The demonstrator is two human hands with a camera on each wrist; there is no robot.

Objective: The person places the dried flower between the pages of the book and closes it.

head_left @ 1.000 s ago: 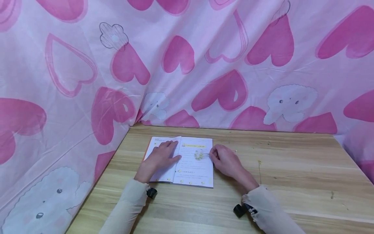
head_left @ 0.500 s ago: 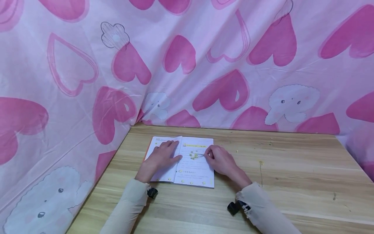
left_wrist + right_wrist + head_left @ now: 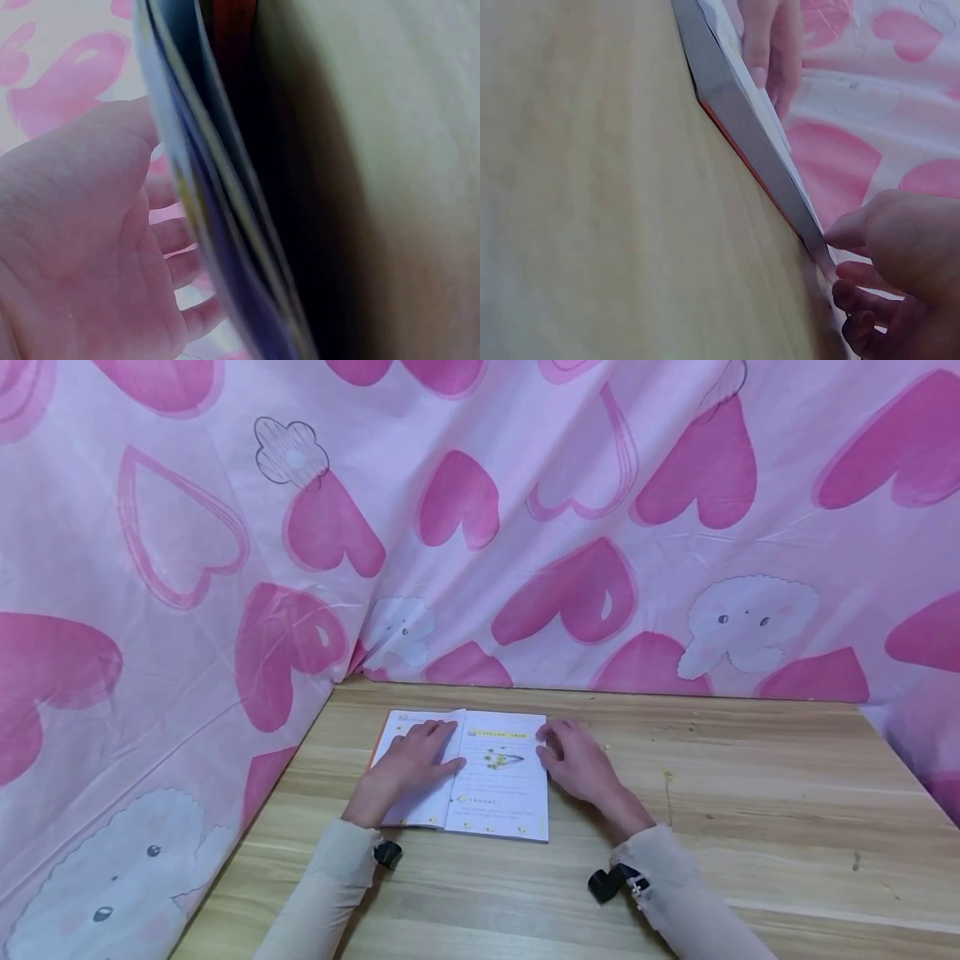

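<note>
An open book (image 3: pixel 498 818) lies on the wooden table, with printed text on its white pages. My left hand (image 3: pixel 408 768) rests on the left page, fingers spread toward the fold. On the right page lies a small sprig of yellow flowers (image 3: pixel 498 759), its thin stems pointing right. My right hand (image 3: pixel 581 766) is at the book's right edge, thumb and fingers apart and loosely bent, with nothing between them. In the right wrist view its thumb and fingertips are right at the book's edge (image 3: pixel 761 161). The left wrist view shows the page edges (image 3: pixel 225 187) beside the left palm.
Right of the book, a thin-stemmed yellow sprig (image 3: pixel 669 777) lies on the table (image 3: pixel 750 827). A few small specks are scattered around it. A pink heart-patterned cloth (image 3: pixel 555 468) hangs along the table's back and left sides. Each wrist wears a black camera (image 3: pixel 606 885).
My right hand carried the pinched flower sprig left over the right page, let go of it there and drew back to the page edge, fingers parting. The left hand stayed put.
</note>
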